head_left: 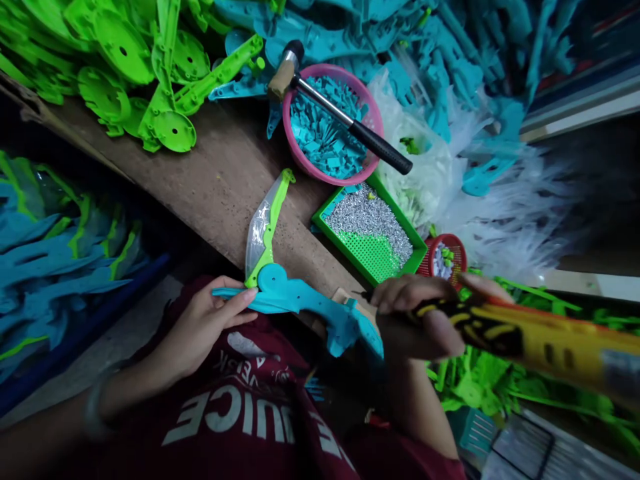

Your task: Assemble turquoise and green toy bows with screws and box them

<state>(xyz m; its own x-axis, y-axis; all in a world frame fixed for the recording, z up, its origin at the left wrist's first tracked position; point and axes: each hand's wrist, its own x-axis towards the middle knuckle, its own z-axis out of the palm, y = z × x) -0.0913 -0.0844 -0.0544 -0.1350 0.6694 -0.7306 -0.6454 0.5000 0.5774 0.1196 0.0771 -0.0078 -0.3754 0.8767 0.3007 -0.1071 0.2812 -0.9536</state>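
Note:
My left hand point(213, 320) pinches one end of a blue plastic toy piece point(310, 300), thumb on top. A clear curved blade with a lime-green spine point(273, 217) joins that piece near my fingertips and points away from me over the bench. My right hand point(420, 313) is wrapped round a yellow-and-black power screwdriver point(520, 333), slightly blurred. Its dark tip lies close to the right part of the blue piece; I cannot tell whether it touches. A green perforated tray point(385, 263) of small silver screws sits just beyond the hands.
A hammer point(345, 117) lies across a pink basket point(295, 143) of small blue parts. Beside the tray are a small red basket point(457, 250) and clear plastic bags point(415, 160). Green parts point(125, 53) and blue parts point(340, 33) pile behind; a blue bin point(135, 287) holds pieces at left.

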